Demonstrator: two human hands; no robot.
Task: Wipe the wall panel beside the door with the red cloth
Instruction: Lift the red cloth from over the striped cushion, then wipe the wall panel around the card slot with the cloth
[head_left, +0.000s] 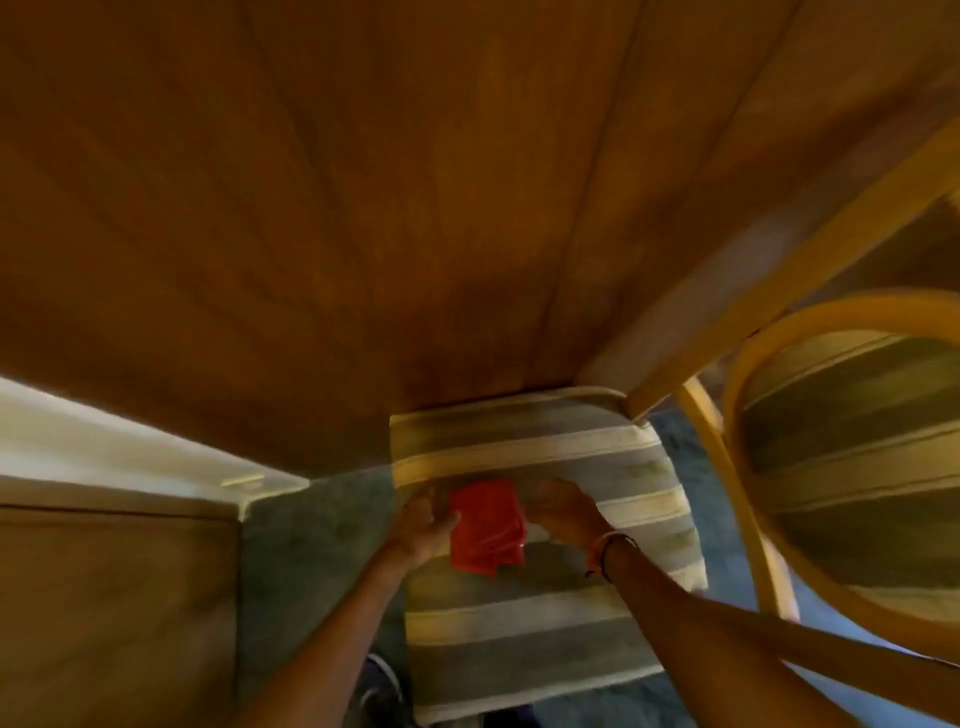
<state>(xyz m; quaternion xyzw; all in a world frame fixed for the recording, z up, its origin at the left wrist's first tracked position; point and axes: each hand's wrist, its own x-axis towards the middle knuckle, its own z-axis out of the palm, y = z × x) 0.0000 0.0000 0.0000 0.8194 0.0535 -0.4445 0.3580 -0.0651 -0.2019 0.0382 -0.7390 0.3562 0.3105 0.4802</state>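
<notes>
Two hands are seen at the red cloth (487, 526), which lies folded on a striped seat cushion (545, 613) just below the wood wall panel (363, 208). At far left a door (104, 613) and its pale frame (156, 457) are partly shown, blurred. The left hand (423, 525) is placed at the cloth's left edge, its fingers (451, 518) curled against the fabric; a firm pinch cannot be confirmed. The cloth is kept as a thick folded pad, slightly tilted. The right hand (563, 506) is set just beside the cloth's right edge, its fingers bent and close together, but contact is hidden by blur. A bracelet (605, 556) is worn on that wrist. Further right a wooden chair frame (779, 291) and a second cushion (857, 467) are seen.

Judged step: the cloth is being gathered for pickup. The folds are best kept together so a flat pad is lifted, with one hand closed fully around it. The panel should then be reached above the cushion, and the chair frame avoided.
</notes>
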